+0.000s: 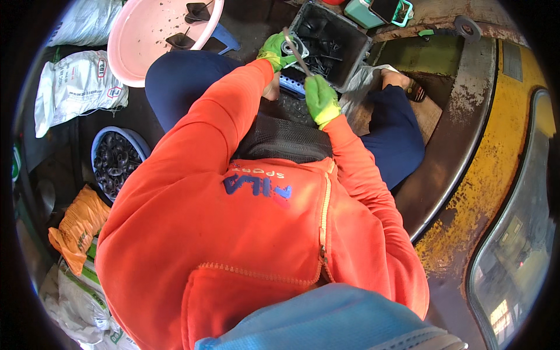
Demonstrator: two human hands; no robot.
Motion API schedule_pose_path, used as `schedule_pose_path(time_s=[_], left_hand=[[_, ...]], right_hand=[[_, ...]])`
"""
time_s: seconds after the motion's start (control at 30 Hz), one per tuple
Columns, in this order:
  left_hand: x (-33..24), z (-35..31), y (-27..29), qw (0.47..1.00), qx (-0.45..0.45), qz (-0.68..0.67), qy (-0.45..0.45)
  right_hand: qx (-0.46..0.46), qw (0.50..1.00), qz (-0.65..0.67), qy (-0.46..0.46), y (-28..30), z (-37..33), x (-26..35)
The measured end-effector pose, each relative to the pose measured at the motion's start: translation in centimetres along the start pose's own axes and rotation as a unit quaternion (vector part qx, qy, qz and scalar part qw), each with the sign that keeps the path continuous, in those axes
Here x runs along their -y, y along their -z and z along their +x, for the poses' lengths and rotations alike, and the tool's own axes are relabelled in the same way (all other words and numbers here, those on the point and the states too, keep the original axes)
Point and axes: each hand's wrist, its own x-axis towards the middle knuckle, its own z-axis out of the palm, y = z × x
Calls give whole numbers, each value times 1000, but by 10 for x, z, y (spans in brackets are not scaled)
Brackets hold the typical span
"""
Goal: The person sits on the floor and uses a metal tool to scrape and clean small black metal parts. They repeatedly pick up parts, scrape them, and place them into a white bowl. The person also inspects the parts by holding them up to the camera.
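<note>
My left hand, in a green glove, is closed on a pale round metal part with a hole in its middle. In my right hand, also gloved in green, is a long thin brownish bar-like tool; its exact kind is not clear. The bar slants up and left from my right fist and passes across the round part. Just beyond both hands stands a grey crate holding black parts. A blue perforated basket sits below the crate's near left corner.
A pink basin with dark pieces lies at the far left. Nearer is a blue basin full of black ring-like parts. White sacks and an orange bag line the left side. A rusty yellow machine curves along the right.
</note>
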Motion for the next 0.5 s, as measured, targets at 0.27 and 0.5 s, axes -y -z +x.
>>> schedule_pose_path(time_s=[0.27, 0.5], left_hand=[[-21, 4, 14, 998, 49, -5, 47], [-4, 2, 2, 995, -23, 68, -62]], right_hand=[[31, 997, -18, -65, -15, 18, -32], [99, 981, -83, -146, -13, 12, -34]])
